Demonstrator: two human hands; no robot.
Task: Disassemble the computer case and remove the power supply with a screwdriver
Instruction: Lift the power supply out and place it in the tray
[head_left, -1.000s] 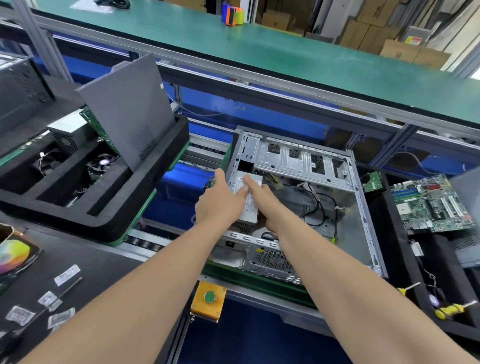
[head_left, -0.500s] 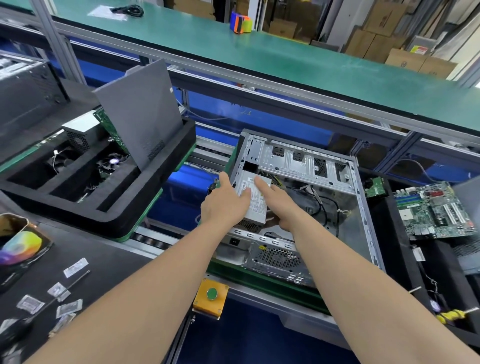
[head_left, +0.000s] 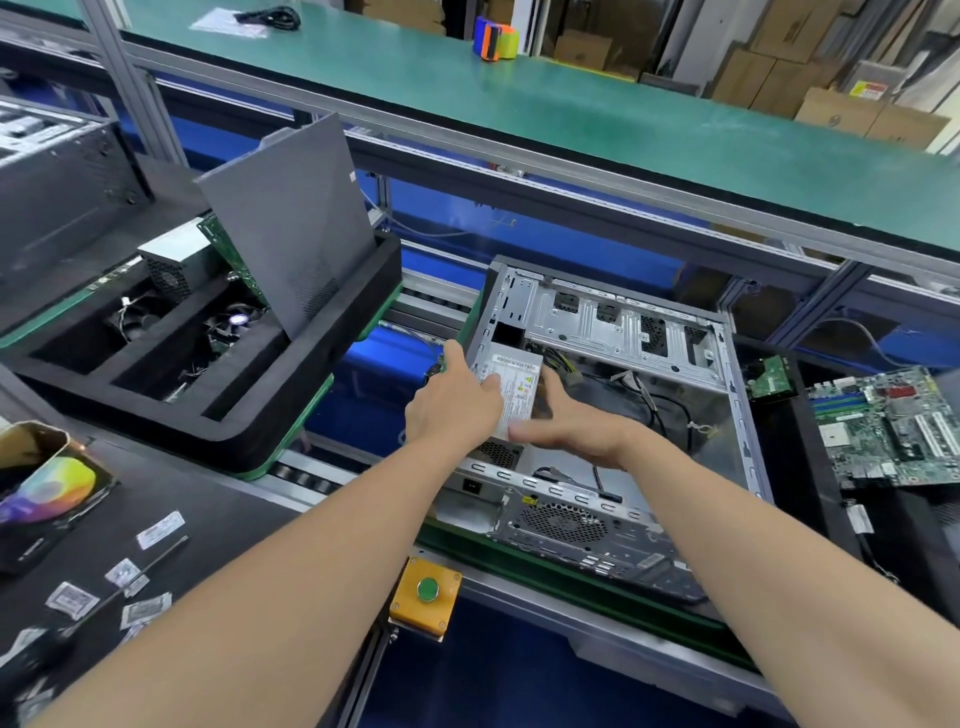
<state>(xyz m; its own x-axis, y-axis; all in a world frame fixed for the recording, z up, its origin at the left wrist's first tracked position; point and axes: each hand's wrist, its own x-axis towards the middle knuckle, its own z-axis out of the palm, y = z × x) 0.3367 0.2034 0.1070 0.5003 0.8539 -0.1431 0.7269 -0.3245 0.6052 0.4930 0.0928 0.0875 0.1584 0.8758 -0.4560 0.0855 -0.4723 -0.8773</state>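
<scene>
Label print on the power supply (head_left: 519, 384) was unreadably small. Your left hand (head_left: 452, 408) and blurred right hand (head_left: 571, 423) clasped its sides, fingers curled, inside the open computer case (head_left: 623, 332), against its left wall.

A roller conveyor (head_left: 304, 470) carries two green pallets (head_left: 519, 558), one under the case (head_left: 561, 525), the other under a foam tray (head_left: 218, 441). On the black worktop (head_left: 234, 493) at left lie scattered labels (head_left: 160, 536), a screwdriver (head_left: 150, 569) and a box (head_left: 52, 488).

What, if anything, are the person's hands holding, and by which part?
The power supply, inside the computer case: the left hand grips its left edge, and the right hand holds its near right corner.
</scene>
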